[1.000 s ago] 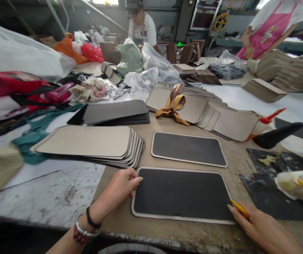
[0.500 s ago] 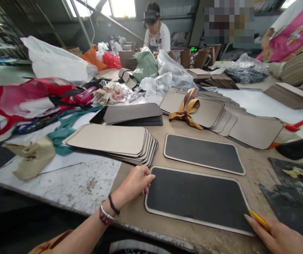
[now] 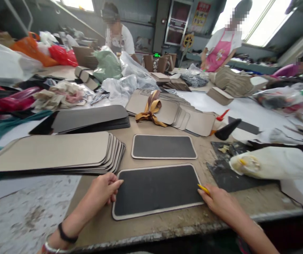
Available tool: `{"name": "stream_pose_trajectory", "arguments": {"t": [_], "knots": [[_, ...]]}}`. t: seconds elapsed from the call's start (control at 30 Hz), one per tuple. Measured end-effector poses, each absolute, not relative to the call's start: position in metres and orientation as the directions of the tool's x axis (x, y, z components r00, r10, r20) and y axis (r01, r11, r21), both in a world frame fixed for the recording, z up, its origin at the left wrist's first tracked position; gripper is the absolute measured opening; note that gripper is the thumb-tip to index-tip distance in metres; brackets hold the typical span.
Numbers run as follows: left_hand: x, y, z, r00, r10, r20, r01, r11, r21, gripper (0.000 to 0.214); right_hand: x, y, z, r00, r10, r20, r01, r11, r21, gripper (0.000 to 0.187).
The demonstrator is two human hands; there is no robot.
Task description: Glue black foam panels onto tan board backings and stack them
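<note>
A dark rectangular panel with a pale border and rounded corners (image 3: 156, 192) lies flat on the brown work surface in front of me. At its left edge, my left hand (image 3: 104, 188) has its fingers curled, with thumb and fingers pinching the border. My right hand (image 3: 215, 198) is closed around a slim yellow tool (image 3: 203, 189), whose tip points at the panel's right edge; its exact kind is unclear. Just beyond lies a second, similar dark panel (image 3: 164, 146). A stack of beige panels (image 3: 53, 150) sits beside my left hand.
Grey panels (image 3: 93, 118) are piled behind the beige stack. A brown-and-yellow ribbon (image 3: 151, 111) rests on more beige panels. To the right are a white plastic container (image 3: 273, 162), a dark stained sheet (image 3: 228, 176) and a red-tipped bottle (image 3: 220, 120). Two people work across the table.
My view has swung right, so the table's contents appear further left and more of its right side shows. Both hands stay at the two ends of the near panel.
</note>
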State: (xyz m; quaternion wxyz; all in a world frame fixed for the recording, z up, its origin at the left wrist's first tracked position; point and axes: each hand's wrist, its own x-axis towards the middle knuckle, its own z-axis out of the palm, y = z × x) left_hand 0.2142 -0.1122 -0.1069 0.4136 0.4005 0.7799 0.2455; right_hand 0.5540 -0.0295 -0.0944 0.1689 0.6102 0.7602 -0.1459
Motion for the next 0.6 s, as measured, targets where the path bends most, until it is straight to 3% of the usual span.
{"name": "stream_pose_trajectory", "arguments": {"t": [0.27, 0.6], "knots": [[0.217, -0.108, -0.104, -0.354, 0.809, -0.47, 0.417, 0.586, 0.695, 0.037, 0.545, -0.033, -0.08, -0.175, 0.876, -0.449, 0.978, 0.208, 0.025, 0.027], [0.216, -0.109, -0.108, -0.342, 0.831, -0.439, 0.467, 0.556, 0.688, 0.03, 0.538, -0.034, -0.072, -0.164, 0.878, -0.45, 0.979, 0.202, 0.039, 0.026]]}}
